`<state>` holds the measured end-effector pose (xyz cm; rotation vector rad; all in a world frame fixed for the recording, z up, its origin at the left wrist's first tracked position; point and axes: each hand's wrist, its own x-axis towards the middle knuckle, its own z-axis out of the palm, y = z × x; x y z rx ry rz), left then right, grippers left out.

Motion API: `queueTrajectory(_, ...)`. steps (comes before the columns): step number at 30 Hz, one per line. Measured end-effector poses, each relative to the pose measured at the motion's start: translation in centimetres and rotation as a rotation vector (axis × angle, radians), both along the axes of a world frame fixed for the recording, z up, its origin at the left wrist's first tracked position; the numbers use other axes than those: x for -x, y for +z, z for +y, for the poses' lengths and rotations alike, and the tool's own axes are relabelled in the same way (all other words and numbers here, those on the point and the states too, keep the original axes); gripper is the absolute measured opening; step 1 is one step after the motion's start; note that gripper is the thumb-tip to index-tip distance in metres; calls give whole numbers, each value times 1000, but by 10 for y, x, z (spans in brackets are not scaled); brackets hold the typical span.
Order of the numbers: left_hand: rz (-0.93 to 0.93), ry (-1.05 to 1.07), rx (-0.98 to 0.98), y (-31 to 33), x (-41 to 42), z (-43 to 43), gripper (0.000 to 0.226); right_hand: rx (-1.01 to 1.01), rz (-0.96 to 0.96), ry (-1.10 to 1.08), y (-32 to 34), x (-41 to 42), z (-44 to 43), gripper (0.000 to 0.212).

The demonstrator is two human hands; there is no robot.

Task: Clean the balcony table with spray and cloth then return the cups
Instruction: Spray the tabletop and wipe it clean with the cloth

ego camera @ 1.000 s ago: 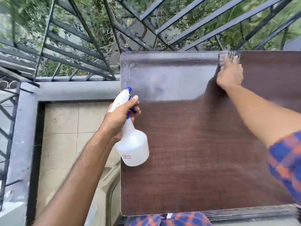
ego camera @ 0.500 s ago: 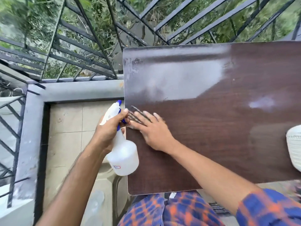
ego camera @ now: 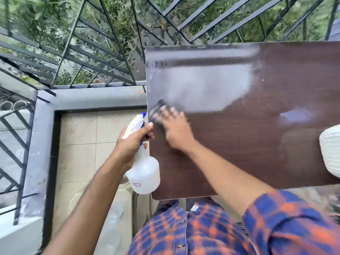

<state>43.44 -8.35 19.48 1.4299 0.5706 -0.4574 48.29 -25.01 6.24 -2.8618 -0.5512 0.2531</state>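
The cloth (ego camera: 158, 107) (dark, blurred) is lying near the left edge of the table (ego camera: 239, 148), with the right hand (ego camera: 174, 129) pressing it down under flat, spread fingers. Just off that edge, the left hand (ego camera: 132, 142) is gripping the spray bottle (ego camera: 145, 173) by its neck. A white ribbed object (ego camera: 331, 150) is sitting at the table's right.

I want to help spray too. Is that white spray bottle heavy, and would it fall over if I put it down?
Probably light: the left hand holds the spray bottle by its neck alone. It would likely stand steady, since its body is wide and rounded low down. If wet, the smooth plastic may slip.
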Motion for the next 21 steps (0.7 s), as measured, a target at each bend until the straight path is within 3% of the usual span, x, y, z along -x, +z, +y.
queueTrajectory(4,-31,-27,52,5,12,5,24,-80,37,359,-11,116,10,61)
queueTrajectory(7,2,-61,-7,7,25,7,23,-59,49,406,-12,156,-55,66)
queueTrajectory(9,25,-88,-26,7,32,6,19,-43,14,205,-8,151,-104,62)
queueTrajectory(13,22,-119,-21,4,43,3,16,41,-4,-424,2,85,-162,54)
queueTrajectory(16,6,-98,10,2,51,-5,13,73,-7,-554,8,41,-133,58)
queueTrajectory(18,10,-77,5,1,56,-10,13,54,-36,-400,8,35,-89,60)
queueTrajectory(21,8,-53,13,3,62,-19,15,3,-48,77,0,78,-21,59)
